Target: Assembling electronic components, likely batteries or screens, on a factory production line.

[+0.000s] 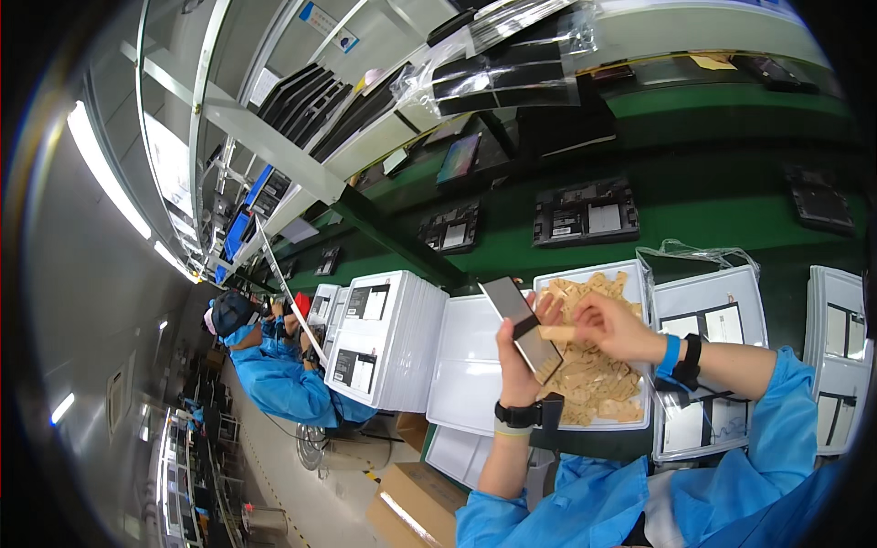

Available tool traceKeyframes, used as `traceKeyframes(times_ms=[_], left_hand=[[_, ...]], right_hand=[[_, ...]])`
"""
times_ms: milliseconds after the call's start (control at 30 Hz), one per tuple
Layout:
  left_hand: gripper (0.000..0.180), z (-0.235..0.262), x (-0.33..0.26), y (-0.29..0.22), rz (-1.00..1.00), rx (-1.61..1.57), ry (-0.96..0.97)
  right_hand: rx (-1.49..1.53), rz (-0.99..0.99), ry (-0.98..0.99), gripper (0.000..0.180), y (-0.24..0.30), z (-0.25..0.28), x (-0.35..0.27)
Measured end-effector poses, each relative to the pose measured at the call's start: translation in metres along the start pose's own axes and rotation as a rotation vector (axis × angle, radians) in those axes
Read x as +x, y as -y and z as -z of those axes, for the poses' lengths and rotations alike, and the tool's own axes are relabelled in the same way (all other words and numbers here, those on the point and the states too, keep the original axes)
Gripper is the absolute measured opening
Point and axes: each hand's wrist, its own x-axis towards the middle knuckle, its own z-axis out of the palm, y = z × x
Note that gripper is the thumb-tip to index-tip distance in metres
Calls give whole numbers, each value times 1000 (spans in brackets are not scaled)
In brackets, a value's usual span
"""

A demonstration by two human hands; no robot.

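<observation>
My left hand (pixel 519 373) grips a flat battery pack (pixel 508 300), grey with a black band across its middle, held tilted above the trays. Close beside it, my right hand (pixel 614 329) is closed in a pinch on a tan paper strip (pixel 559 334), whose left end reaches the pack's edge. Whether the strip is stuck to the pack, I cannot tell. Below both hands, a white tray (pixel 648 402) holds a heap of loose tan paper pieces (pixel 594 388).
Left of the heap lies a white tray (pixel 464 352), beside a tall stack of white trays (pixel 406 352). More trays with flat packs (pixel 703 434) stand at right. Opened devices (pixel 585 215) sit on the green belt (pixel 512 219). A co-worker (pixel 288 370) sits at far left.
</observation>
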Motion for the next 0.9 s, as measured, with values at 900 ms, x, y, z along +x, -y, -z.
traceKeyframes(times_ms=[900], left_hand=[[84,-20,34,-68,-233,238,-74]], right_hand=[[-736,224,-39,16,1,86,-12]])
